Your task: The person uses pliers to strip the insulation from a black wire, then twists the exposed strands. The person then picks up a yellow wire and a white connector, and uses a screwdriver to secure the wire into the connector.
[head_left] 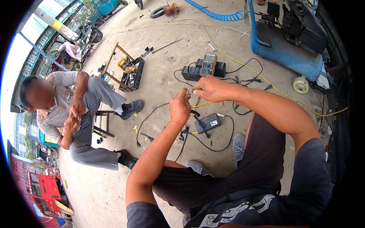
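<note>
My left hand (179,108) is closed, its thumb and fingertips pinching a thin wire (189,91) with a small pale end. My right hand (208,89) meets it from the right, its fingers pinched on the same small spot. Fingers cover most of what lies between them. Just beyond my right hand, an orange-rimmed multimeter (208,64) leans on dark box-shaped packs (191,73). Below the hands lies a black power adapter (207,124) with a pale label. A yellow cable (202,105) and several black cables (222,151) run over the ground around it.
At the left a person (57,102) sits on a low stool (102,123), hands together. A tool crate (132,78) stands beyond them. A blue compressor tank (283,49) is at the far right. A yellow hose (243,62) crosses the concrete. My shoes (238,148) flank the cables.
</note>
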Demonstrator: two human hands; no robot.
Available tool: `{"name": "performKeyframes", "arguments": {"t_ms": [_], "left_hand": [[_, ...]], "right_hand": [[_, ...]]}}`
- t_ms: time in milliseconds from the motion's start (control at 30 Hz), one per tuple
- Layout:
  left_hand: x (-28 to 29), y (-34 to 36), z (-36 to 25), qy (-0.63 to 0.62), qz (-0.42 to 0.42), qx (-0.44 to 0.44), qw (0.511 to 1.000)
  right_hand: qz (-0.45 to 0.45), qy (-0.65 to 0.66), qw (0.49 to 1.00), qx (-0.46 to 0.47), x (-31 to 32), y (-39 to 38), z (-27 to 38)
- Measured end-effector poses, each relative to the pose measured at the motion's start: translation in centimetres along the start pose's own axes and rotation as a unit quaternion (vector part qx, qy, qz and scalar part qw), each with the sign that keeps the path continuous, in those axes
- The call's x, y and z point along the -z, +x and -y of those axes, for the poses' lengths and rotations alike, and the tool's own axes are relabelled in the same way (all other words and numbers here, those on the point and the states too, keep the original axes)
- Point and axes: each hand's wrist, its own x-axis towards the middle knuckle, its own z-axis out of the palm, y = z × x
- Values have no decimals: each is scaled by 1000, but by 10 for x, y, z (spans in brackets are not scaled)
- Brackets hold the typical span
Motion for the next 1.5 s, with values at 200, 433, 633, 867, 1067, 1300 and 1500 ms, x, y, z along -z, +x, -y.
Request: {"name": "performKeyframes", "arguments": {"t_ms": [200,433,633,867,1067,1300,1500], "left_hand": [[0,0,1,4,-3,-2,1000],[0,-1,1,7,-1,-3,1000],[-1,-1,4,2,-1,1,1000],[6,11,0,-287,42,168,942],[21,19,-7,-481,53,295,824],[30,24,-6,-559,42,351,750],[35,25,-6,-618,48,390,681]], "right_hand": [[-3,1,1000,1,-1,0,2],[-5,-4,1000,2,-2,1,0],[3,2,1000,-2,-1,1,0],[-52,28,998,-18,-2,2,-7],[-21,48,996,-65,-2,4,-13],[47,130,982,-128,-1,3,2],[45,165,977,-126,-3,4,3]]}}
